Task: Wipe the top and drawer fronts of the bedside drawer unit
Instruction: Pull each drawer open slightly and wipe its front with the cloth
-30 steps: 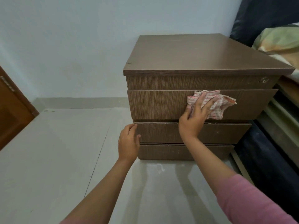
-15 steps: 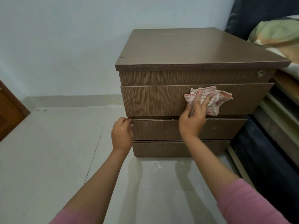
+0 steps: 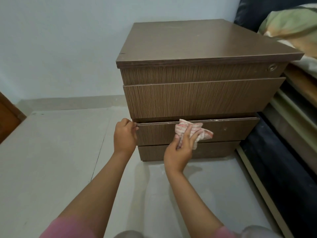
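While the right hand [image 3: 178,152] presses a crumpled red-and-white striped cloth [image 3: 193,132] against the front of the third drawer [image 3: 228,133], its fingers are closed around the fabric, with loose folds bunching out to the right. The left hand [image 3: 124,137] grips the left end of that same drawer front, fingers curled over its top edge, and the drawer stands slightly pulled out. This brown wood-grain bedside drawer unit [image 3: 197,100] sits on a pale tiled floor [image 3: 51,160] in the corner by a light blue wall [image 3: 60,48]. Its flat top [image 3: 202,42] is bare. A round metal lock [image 3: 271,67] shows on the narrow top drawer front. Close against the unit's right side runs a bed frame with a dark mattress edge [image 3: 281,169], and a green-and-orange patterned pillow [image 3: 289,23] lies above it. A brown wooden door [image 3: 8,117] shows at far left. Pink sleeves [image 3: 72,227] cover both upper arms.
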`<action>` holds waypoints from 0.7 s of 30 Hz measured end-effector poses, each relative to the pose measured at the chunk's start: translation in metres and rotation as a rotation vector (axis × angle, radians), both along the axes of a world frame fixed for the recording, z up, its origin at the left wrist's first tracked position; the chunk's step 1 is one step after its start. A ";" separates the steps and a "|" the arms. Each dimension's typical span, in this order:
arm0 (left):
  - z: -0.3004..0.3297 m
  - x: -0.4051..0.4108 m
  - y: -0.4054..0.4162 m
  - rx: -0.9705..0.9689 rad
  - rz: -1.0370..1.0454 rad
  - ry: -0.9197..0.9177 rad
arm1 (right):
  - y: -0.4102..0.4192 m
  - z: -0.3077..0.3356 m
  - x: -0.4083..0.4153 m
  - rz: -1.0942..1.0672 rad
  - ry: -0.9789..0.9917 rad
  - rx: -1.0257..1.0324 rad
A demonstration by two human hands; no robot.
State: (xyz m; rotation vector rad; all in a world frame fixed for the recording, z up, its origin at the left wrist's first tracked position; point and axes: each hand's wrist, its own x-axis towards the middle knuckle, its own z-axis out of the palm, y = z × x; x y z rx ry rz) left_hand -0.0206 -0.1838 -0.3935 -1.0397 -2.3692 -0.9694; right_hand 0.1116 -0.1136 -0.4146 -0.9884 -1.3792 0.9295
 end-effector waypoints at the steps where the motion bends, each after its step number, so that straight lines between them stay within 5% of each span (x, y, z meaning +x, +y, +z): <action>1: 0.000 0.002 -0.002 0.001 -0.006 0.002 | -0.006 0.000 -0.005 0.007 0.003 -0.007; 11: 0.004 0.005 -0.015 -0.058 -0.077 0.036 | -0.032 -0.004 -0.063 0.070 -0.015 -0.099; 21: 0.004 0.005 -0.016 -0.054 -0.108 0.060 | 0.006 -0.004 -0.038 -0.036 -0.038 -0.123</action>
